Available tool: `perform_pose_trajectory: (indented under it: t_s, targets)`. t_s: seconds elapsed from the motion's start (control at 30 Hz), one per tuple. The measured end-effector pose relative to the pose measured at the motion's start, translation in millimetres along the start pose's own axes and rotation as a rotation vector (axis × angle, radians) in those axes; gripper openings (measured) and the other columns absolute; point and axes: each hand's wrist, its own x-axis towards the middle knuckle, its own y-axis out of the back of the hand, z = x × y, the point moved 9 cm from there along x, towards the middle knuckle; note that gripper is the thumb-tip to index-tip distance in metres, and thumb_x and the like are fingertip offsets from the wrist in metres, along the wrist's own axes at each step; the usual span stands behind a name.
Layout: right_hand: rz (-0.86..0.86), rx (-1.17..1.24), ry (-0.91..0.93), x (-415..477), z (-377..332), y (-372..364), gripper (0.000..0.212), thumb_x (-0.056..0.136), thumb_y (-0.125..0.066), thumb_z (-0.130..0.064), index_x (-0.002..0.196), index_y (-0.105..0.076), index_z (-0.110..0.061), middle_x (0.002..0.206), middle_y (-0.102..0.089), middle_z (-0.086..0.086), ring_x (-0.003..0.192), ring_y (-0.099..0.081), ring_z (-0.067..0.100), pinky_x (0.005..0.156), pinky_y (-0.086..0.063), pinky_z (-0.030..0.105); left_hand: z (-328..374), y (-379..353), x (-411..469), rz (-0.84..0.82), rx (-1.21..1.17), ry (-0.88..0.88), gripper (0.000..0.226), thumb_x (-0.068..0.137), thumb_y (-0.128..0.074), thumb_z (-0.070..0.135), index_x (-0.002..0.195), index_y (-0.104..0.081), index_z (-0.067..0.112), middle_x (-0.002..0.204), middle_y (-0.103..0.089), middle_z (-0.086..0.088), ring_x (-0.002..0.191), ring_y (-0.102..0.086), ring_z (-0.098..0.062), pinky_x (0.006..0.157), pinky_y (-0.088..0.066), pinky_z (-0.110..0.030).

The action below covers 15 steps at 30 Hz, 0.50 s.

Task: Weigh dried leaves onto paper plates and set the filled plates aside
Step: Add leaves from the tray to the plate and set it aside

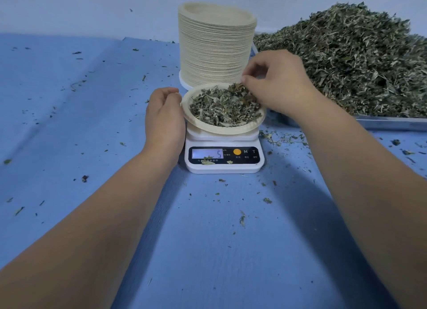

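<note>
Our left hand (163, 114) curls by the round beige paper plate (221, 130), grip unclear; right hand (277, 87) pinches its green dried leaves (221, 108).

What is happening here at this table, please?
A person is weighing dried leaves. A plate filled with leaves sits on a scale, and its display shows a 5. The right hand pinches some leaves at the plate's far edge. The left hand is curled beside the plate's left rim; I cannot tell whether it touches it. Behind stands a stack of plates, and on the right a pile of leaves lies on a tray.
</note>
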Motion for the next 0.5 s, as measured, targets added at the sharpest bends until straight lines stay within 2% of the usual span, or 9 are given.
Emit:
perform_pose_trajectory:
  t_s: [0.1, 0.2, 0.3, 0.4, 0.5]
  targets:
    - [0.164, 0.095, -0.041, -15.7, 9.8, 17.3, 0.010, 0.085, -0.062, -0.025, 0.083, -0.071, -0.024, 0.071, -0.061, -0.019, 0.064, -0.053, -0.008, 0.063, -0.038, 0.005, -0.4, 0.5, 1.0, 0.004, -0.005, 0.001, 0.035, 0.080, -0.045, 0.039, 0.108, -0.065, 0.031, 0.106, -0.060, 0.018, 0.100, -0.058, 0.005, 0.101, -0.053, -0.038]
    - [0.258, 0.097, -0.085, -36.4, 29.8, 21.9, 0.012, 0.087, -0.059, -0.025, 0.085, -0.069, -0.020, 0.071, -0.062, -0.012, 0.064, -0.054, 0.004, 0.062, -0.042, 0.013, -0.5, -0.1, 1.4, -0.003, 0.001, -0.005, 0.033, 0.079, -0.045, 0.038, 0.105, -0.065, 0.031, 0.103, -0.061, 0.016, 0.097, -0.059, 0.002, 0.100, -0.053, -0.039]
    - [0.238, 0.037, -0.116, -46.5, 49.3, 15.2, 0.013, 0.092, -0.057, -0.026, 0.089, -0.067, -0.019, 0.074, -0.066, -0.002, 0.068, -0.059, 0.014, 0.062, -0.044, 0.015, -1.2, -0.3, 0.8, -0.012, 0.000, 0.000, 0.030, 0.080, -0.046, 0.038, 0.102, -0.065, 0.032, 0.109, -0.062, 0.011, 0.105, -0.060, -0.005, 0.103, -0.052, -0.043]
    - [0.213, -0.013, -0.088, -45.4, 53.7, 9.7, 0.016, 0.093, -0.054, -0.028, 0.093, -0.067, -0.020, 0.078, -0.067, -0.003, 0.067, -0.061, 0.018, 0.068, -0.053, 0.030, -1.9, 0.9, 1.6, -0.009, 0.001, 0.011, 0.032, 0.080, -0.047, 0.037, 0.104, -0.066, 0.030, 0.120, -0.061, 0.005, 0.115, -0.058, -0.010, 0.106, -0.051, -0.045]
    - [0.219, -0.047, -0.062, -45.3, 54.8, 9.0, 0.016, 0.092, -0.054, -0.028, 0.093, -0.067, -0.020, 0.082, -0.068, -0.004, 0.066, -0.059, 0.016, 0.070, -0.054, 0.035, -3.1, 1.3, 2.6, -0.008, -0.006, 0.016, 0.031, 0.079, -0.047, 0.036, 0.103, -0.066, 0.029, 0.115, -0.063, 0.005, 0.113, -0.060, -0.012, 0.105, -0.051, -0.047]
